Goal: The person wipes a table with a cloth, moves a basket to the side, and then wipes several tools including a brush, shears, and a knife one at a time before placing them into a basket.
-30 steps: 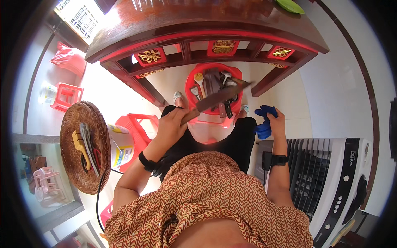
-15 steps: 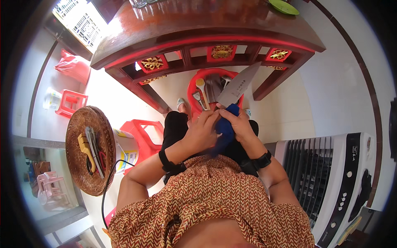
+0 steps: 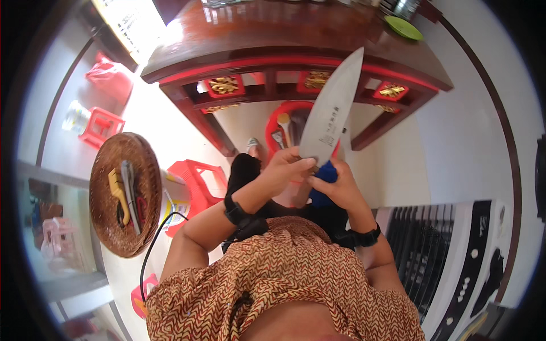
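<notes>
A large kitchen knife [image 3: 331, 111] points up and away from me, its broad blade tilted to the right. My left hand [image 3: 284, 173] is closed round it where the blade meets the handle, thumb along the heel. Close beside it, my right hand [image 3: 341, 187] grips a blue cloth [image 3: 322, 196], which hangs below the knife and is partly hidden by the fingers. Beyond the hands, a red basin [image 3: 273, 122] on the floor holds a wooden-handled brush [image 3: 284, 124] and other utensils, partly covered by the blade.
A dark red wooden table [image 3: 267, 37] stands ahead, a green plate [image 3: 404, 28] at its far right. To my left, a woven tray [image 3: 105, 227] with tools rests on a white bucket beside a red stool [image 3: 196, 176]. A louvred appliance [image 3: 472, 273] stands right.
The knife has come up, nearer and more upright. My left hand has closed round its handle end, while the blue cloth sits lower in my right hand, off the blade.
</notes>
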`<move>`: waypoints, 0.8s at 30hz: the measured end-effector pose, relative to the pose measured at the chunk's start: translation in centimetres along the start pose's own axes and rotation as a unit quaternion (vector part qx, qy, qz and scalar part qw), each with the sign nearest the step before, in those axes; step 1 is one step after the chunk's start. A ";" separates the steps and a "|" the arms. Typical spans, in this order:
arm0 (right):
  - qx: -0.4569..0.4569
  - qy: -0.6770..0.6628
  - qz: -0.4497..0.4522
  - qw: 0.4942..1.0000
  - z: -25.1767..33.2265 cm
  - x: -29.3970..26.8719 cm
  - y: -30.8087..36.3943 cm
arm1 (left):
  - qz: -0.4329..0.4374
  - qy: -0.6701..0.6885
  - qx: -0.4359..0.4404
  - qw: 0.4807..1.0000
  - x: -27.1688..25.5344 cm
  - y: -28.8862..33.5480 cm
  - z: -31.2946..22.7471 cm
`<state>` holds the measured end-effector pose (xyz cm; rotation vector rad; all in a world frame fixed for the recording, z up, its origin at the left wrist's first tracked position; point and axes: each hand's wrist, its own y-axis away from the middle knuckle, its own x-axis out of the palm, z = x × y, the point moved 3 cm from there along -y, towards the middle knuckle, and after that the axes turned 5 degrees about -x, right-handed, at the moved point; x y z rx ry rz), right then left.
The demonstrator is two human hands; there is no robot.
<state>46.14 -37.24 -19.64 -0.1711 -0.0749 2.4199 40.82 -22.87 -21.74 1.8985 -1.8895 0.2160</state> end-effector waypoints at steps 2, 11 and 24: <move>0.013 -0.008 0.023 1.000 -0.1 0.4 -0.2 | -0.039 0.077 -0.030 0.996 -1.2 0.0 1.3; 0.062 -0.169 0.067 0.981 -1.2 3.7 -1.5 | -0.110 0.103 0.113 0.982 0.0 3.5 -3.7; 0.045 -0.122 0.131 0.983 -3.6 3.0 -1.5 | -0.491 0.041 0.212 0.844 -15.3 23.9 -12.9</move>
